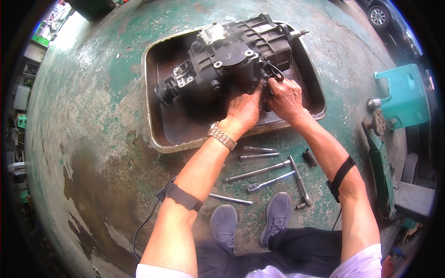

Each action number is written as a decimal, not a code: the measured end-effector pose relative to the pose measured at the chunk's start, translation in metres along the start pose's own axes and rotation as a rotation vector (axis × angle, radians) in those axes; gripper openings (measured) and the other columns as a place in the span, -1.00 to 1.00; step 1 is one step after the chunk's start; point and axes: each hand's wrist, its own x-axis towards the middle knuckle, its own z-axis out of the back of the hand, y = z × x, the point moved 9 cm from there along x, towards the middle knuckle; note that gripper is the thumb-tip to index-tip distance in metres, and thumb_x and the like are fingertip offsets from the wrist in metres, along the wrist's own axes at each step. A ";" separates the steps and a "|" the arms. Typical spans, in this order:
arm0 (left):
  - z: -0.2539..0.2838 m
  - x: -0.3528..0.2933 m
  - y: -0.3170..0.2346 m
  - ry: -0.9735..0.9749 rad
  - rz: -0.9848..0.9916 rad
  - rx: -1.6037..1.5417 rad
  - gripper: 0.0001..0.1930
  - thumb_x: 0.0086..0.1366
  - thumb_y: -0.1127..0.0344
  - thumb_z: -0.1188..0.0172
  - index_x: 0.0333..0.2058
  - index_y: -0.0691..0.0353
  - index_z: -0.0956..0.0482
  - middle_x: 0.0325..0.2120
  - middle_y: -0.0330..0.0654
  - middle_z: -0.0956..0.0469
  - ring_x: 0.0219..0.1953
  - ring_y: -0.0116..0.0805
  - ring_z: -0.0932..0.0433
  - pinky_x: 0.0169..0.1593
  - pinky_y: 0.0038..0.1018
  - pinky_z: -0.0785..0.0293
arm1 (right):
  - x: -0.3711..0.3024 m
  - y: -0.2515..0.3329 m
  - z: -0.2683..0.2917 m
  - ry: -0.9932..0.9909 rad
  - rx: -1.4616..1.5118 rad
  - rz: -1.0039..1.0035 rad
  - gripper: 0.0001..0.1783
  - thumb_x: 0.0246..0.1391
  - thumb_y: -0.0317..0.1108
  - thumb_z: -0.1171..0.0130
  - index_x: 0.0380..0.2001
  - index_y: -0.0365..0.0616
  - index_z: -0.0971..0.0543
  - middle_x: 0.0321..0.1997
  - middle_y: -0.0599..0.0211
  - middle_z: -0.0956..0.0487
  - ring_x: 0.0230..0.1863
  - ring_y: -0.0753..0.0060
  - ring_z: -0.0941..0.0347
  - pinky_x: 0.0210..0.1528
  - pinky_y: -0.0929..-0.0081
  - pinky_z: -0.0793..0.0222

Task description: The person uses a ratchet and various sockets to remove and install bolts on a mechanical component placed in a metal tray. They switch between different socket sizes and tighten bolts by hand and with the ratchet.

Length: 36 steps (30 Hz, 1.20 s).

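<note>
A dark metal gearbox (211, 69) with a round cover, ribbed housing and projecting shaft lies in a deep metal tray (154, 134). My left hand (244, 110), below a metal-banded watch (222, 135), reaches to its near side. One finger points along the casing; the others are curled, with their tips hidden. Close beside it, my right hand (286, 98) is closed around a dark looped piece (274, 72) at the housing's near right. The piece's lower part is hidden by the hand, so I cannot tell what it is.
Between the tray and my shoes lie a ratchet (271, 181), a long bar (257, 171), a T-shaped handle (300, 180), a dark socket (309, 158) and several rods. A turquoise stool (405, 95) and a green floor jack (381, 171) stand at the right. A car wheel (379, 17) shows far right.
</note>
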 end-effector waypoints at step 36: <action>-0.001 0.000 0.000 0.020 0.029 -0.003 -0.24 0.16 0.44 -0.06 0.36 0.14 -0.05 -0.40 0.15 -0.59 -0.29 0.14 -0.60 -0.18 -0.08 -0.51 | 0.001 0.001 0.002 0.030 -0.013 -0.019 -0.82 -0.11 -0.37 -0.20 -0.41 -0.11 -0.44 -0.43 0.09 -0.54 -0.38 -0.03 -0.52 -0.31 0.09 -0.39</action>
